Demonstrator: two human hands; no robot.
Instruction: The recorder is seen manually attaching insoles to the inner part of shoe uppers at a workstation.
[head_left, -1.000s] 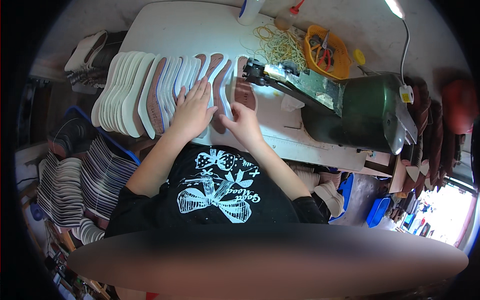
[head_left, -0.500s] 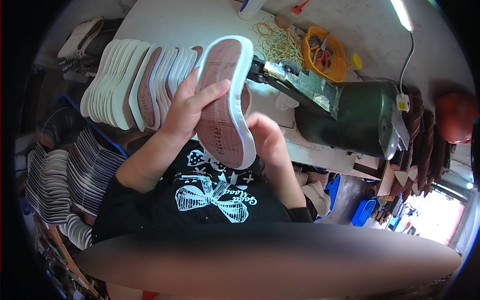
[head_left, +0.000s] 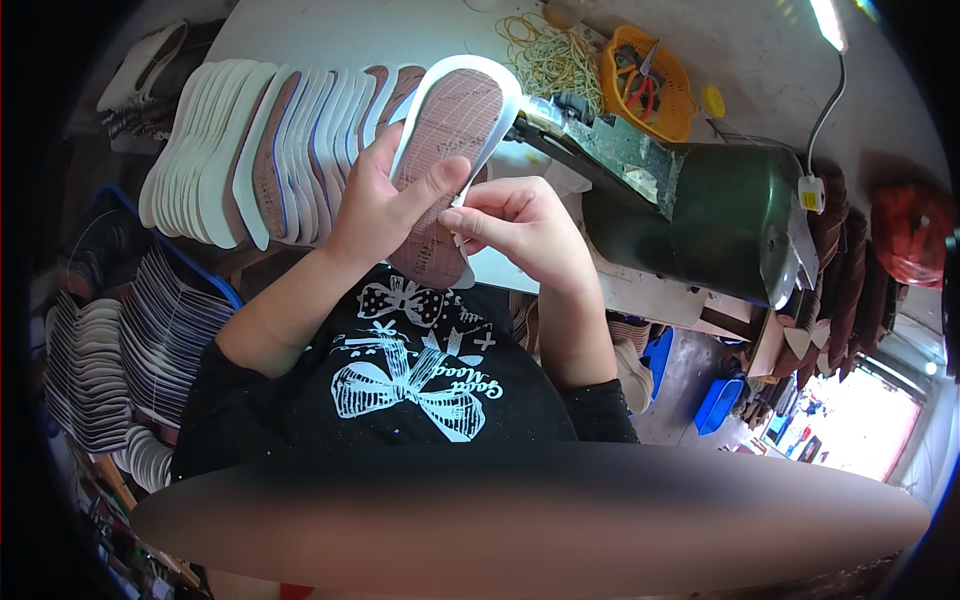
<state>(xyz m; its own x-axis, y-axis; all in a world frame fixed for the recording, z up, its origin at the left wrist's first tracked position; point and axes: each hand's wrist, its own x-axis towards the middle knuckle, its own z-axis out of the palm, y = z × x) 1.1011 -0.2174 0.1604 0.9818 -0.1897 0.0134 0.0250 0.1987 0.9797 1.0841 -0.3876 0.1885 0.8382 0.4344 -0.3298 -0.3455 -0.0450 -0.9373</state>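
A shoe insole (head_left: 465, 105) with a brown, lined face and a white rim is held up in front of my chest, wide end upward. My left hand (head_left: 385, 205) is closed round its left side, thumb pressed across the brown face. At the insole's narrow middle, my right hand (head_left: 520, 225) pinches the right edge between thumb and fingertips. Whether those fingers hold the rim itself or a loose strip on it, I cannot make out. Just behind the insole's upper right edge is the narrow arm of a dark green machine (head_left: 715, 215).
Left of my hands, a row of similar insoles (head_left: 215, 140) stands on the white table (head_left: 300, 35). More stacked insoles (head_left: 85, 365) fill the lower left. A yellow basket (head_left: 683, 105) of tools and a heap of yellowish cord (head_left: 550, 65) lie beyond the machine.
My right hand has come in from beside the insole and now pinches its edge. The insole's upper end has tipped to the right, and its lower end has moved up and left.
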